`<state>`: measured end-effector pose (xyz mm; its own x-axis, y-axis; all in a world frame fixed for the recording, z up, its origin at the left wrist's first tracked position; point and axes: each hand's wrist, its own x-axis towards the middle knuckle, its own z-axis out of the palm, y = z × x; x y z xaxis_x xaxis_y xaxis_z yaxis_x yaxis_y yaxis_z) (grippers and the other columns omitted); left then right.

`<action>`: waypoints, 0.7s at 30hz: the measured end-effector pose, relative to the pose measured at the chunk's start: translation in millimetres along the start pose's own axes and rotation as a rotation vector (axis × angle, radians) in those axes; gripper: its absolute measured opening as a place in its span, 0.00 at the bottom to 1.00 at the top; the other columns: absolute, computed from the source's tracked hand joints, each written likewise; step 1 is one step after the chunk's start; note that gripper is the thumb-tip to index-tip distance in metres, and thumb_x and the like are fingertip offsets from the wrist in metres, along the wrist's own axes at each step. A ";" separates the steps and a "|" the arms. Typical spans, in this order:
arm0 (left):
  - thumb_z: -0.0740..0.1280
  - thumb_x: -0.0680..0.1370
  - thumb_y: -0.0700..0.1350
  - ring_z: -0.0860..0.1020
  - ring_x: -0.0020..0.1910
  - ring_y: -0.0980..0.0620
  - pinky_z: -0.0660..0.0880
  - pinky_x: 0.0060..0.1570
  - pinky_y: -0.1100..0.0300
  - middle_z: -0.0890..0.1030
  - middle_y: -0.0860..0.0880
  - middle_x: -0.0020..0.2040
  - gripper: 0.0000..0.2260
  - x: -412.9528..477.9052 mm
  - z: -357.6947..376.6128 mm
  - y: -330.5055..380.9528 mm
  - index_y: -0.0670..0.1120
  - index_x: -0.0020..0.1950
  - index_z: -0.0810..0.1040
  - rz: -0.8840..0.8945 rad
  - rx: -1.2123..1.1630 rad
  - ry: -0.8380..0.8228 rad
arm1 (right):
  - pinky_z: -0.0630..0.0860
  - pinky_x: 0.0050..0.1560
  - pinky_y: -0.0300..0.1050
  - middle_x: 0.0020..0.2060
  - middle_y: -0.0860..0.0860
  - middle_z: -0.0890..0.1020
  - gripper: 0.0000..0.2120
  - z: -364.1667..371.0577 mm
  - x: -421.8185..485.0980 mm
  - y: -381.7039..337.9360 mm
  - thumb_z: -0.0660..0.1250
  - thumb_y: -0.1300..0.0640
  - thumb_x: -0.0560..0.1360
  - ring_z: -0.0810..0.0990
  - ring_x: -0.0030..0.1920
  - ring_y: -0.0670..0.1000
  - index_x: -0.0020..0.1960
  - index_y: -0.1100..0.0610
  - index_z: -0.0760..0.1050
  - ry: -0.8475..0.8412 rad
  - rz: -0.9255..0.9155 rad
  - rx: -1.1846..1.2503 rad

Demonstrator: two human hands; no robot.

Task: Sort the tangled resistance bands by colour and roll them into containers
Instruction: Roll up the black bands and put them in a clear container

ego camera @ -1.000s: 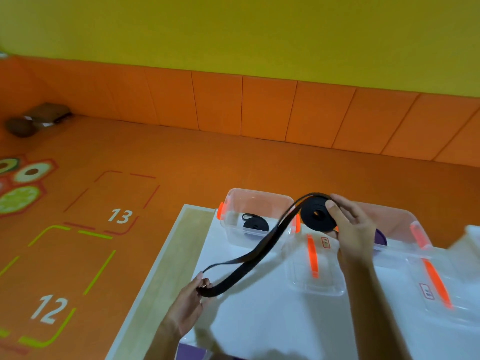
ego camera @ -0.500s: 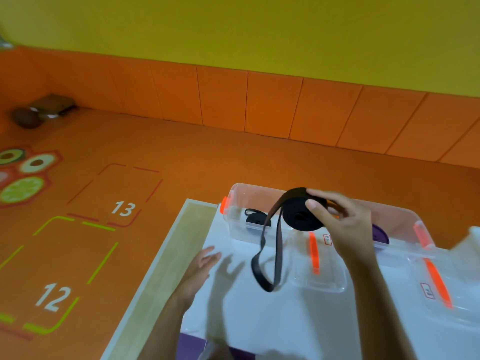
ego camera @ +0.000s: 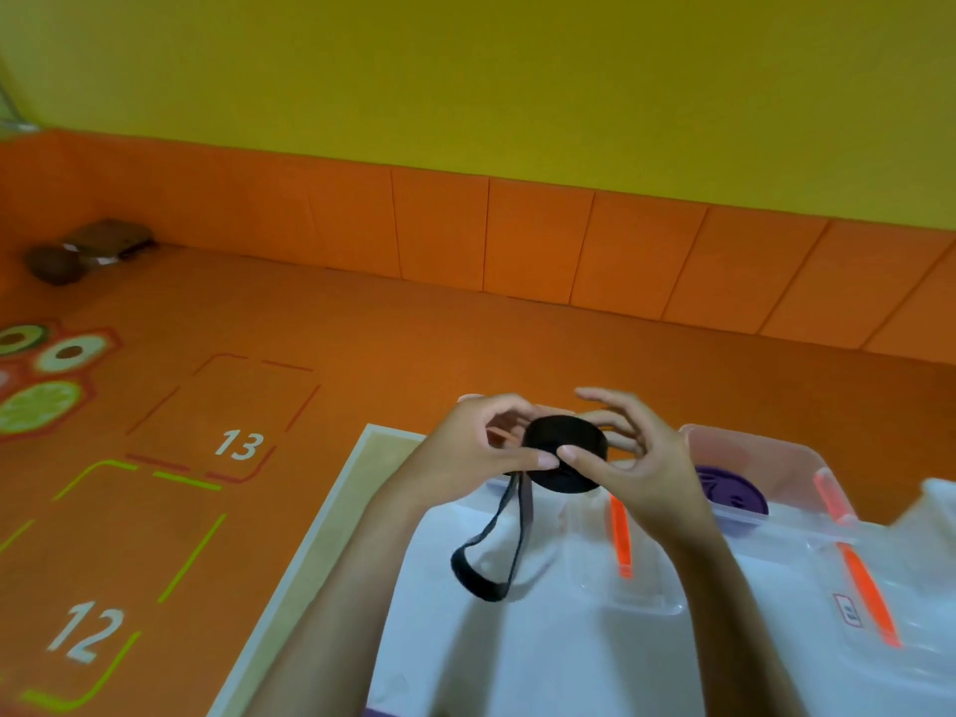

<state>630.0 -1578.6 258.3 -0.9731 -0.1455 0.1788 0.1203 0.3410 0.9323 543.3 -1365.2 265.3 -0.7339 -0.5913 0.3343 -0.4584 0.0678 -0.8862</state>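
Left hand [ego camera: 476,452] and right hand [ego camera: 639,460] both pinch the black band roll [ego camera: 566,452], fingers curled round it. Its loose end [ego camera: 478,582] dangles just below the roll.

The left hand [ego camera: 473,452] has risen to join the right hand's [ego camera: 628,468] grip on the black band roll [ego camera: 566,452].

One wide-angle camera, worn on the person's head, looks forward and down from close above the grip, where the left hand [ego camera: 476,452] and right hand [ego camera: 646,473] hold the black band roll [ego camera: 566,447] at mid-frame. Nearer than the grip lies the white table [ego camera: 465,664]; beyond it, the orange floor [ego camera: 362,328] and yellow wall [ego camera: 465,69].
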 end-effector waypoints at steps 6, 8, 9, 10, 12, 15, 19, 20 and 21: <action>0.81 0.72 0.57 0.86 0.52 0.54 0.84 0.53 0.57 0.88 0.55 0.52 0.14 -1.8 -2.5 -1.1 0.59 0.55 0.85 0.002 -0.052 0.096 | 0.83 0.56 0.39 0.52 0.40 0.88 0.22 -0.2 2.9 7.4 0.83 0.59 0.70 0.86 0.55 0.43 0.59 0.42 0.83 0.013 0.034 0.056; 0.82 0.71 0.57 0.87 0.52 0.53 0.84 0.54 0.57 0.88 0.54 0.53 0.15 -3.0 -4.3 -3.2 0.60 0.56 0.86 0.000 -0.062 0.087 | 0.81 0.55 0.36 0.50 0.42 0.89 0.20 -2.5 3.8 6.5 0.83 0.62 0.70 0.87 0.54 0.45 0.57 0.46 0.85 0.012 0.028 0.078; 0.82 0.71 0.56 0.87 0.52 0.54 0.83 0.52 0.58 0.88 0.55 0.53 0.15 -4.0 -5.9 -3.8 0.60 0.56 0.86 -0.002 -0.063 0.080 | 0.81 0.55 0.36 0.50 0.42 0.89 0.20 -4.5 4.4 5.3 0.83 0.62 0.69 0.87 0.53 0.45 0.57 0.46 0.85 0.005 0.024 0.071; 0.83 0.71 0.56 0.86 0.51 0.55 0.82 0.51 0.61 0.88 0.56 0.53 0.15 -4.7 -7.6 -4.0 0.61 0.56 0.87 -0.005 -0.061 0.077 | 0.81 0.56 0.35 0.50 0.41 0.89 0.21 -6.7 4.8 4.7 0.83 0.62 0.69 0.87 0.53 0.45 0.57 0.45 0.85 -0.002 0.019 0.057; 0.83 0.70 0.55 0.85 0.50 0.57 0.79 0.49 0.64 0.88 0.58 0.52 0.15 -6.0 -9.7 -3.9 0.61 0.55 0.88 -0.021 -0.058 0.071 | 0.80 0.57 0.34 0.50 0.40 0.89 0.21 -10.0 5.9 4.0 0.83 0.62 0.69 0.87 0.53 0.44 0.56 0.42 0.85 -0.013 0.019 0.044; 0.84 0.68 0.54 0.86 0.51 0.56 0.80 0.50 0.63 0.88 0.57 0.53 0.16 -5.6 -8.8 -4.3 0.61 0.54 0.88 -0.048 -0.084 0.082 | 0.80 0.57 0.34 0.50 0.42 0.89 0.22 -8.4 8.6 0.1 0.84 0.61 0.68 0.87 0.54 0.45 0.54 0.39 0.86 -0.013 0.011 0.093; 0.85 0.69 0.49 0.87 0.56 0.50 0.83 0.54 0.59 0.88 0.52 0.58 0.17 -3.6 -6.4 -5.4 0.55 0.56 0.88 -0.049 -0.184 0.088 | 0.82 0.60 0.41 0.52 0.46 0.89 0.19 -5.2 11.6 0.5 0.85 0.53 0.67 0.87 0.55 0.49 0.56 0.42 0.86 0.027 -0.001 0.194; 0.84 0.69 0.48 0.87 0.57 0.50 0.83 0.55 0.58 0.88 0.52 0.59 0.17 -3.8 -6.4 -4.5 0.54 0.57 0.88 -0.045 -0.205 0.082 | 0.82 0.60 0.45 0.53 0.47 0.89 0.20 -3.1 11.5 2.3 0.84 0.50 0.66 0.87 0.56 0.50 0.56 0.44 0.86 0.041 0.010 0.222; 0.84 0.70 0.48 0.87 0.57 0.49 0.83 0.54 0.58 0.88 0.51 0.58 0.17 -3.7 -7.1 -2.9 0.54 0.57 0.88 -0.043 -0.219 0.079 | 0.82 0.61 0.49 0.54 0.48 0.89 0.20 -0.8 10.9 4.2 0.84 0.49 0.66 0.87 0.57 0.51 0.56 0.45 0.86 0.051 0.030 0.251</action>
<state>634.7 -1585.7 257.1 -0.9609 -0.2304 0.1534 0.1271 0.1251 0.9840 533.0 -1370.8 265.4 -0.7728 -0.5500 0.3168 -0.3017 -0.1209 -0.9457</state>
